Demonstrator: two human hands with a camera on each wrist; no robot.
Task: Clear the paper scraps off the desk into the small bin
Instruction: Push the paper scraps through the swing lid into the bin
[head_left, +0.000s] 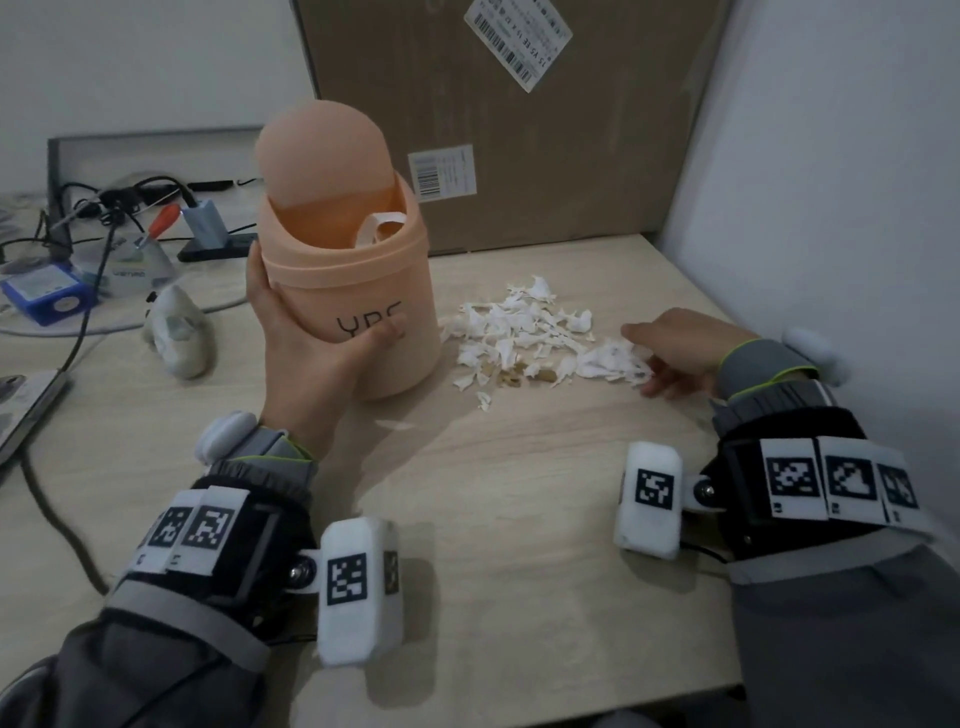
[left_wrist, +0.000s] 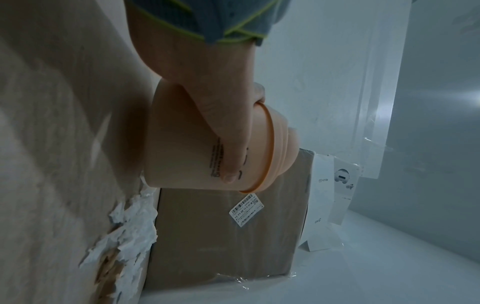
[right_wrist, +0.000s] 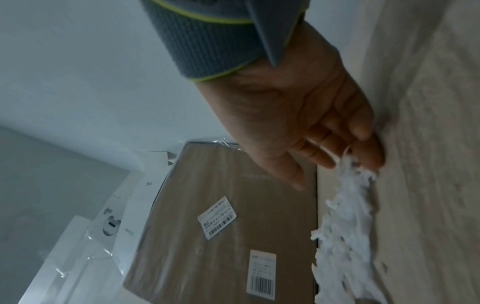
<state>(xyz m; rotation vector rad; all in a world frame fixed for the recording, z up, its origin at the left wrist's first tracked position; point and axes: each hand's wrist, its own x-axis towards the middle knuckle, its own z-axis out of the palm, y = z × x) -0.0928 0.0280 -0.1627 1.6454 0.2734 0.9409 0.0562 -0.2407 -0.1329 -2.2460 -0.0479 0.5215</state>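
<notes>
The left hand (head_left: 306, 338) wraps round the body of the small bin (head_left: 358, 291), thumb across the printed letters on the front and fingers curled behind, with the bin standing on the desk (head_left: 493, 519) and its swing lid (head_left: 324, 156) tipped up so the mouth is open. The right hand (head_left: 675, 348) lies low at the right end of the paper scraps (head_left: 524, 332), fingers straight and loosely spread, their tips touching the nearest white pieces; it holds nothing. The head view alone shows a white strip of paper (head_left: 376, 226) already inside the bin and a few tan bits among the scraps. The left wrist view shows what the head view hides: the thumb (left_wrist: 228, 148) pressed on the bin wall just below the lid's rim, and small print running beside it. The right wrist view shows the fingers (right_wrist: 345, 135) close over the desk surface, the scraps trailing away from them toward the cardboard box (right_wrist: 221, 226). The heap lies just right of the bin, between the two hands. That large box stands right behind the heap and the bin, and a pale wall (head_left: 831, 182) closes the desk's right side, so the open desk lies toward the person. To the left sit tangled cables (head_left: 104, 208), a red-handled screwdriver (head_left: 161, 221), a blue box (head_left: 44, 293) and a crumpled grey lump (head_left: 179, 332).
</notes>
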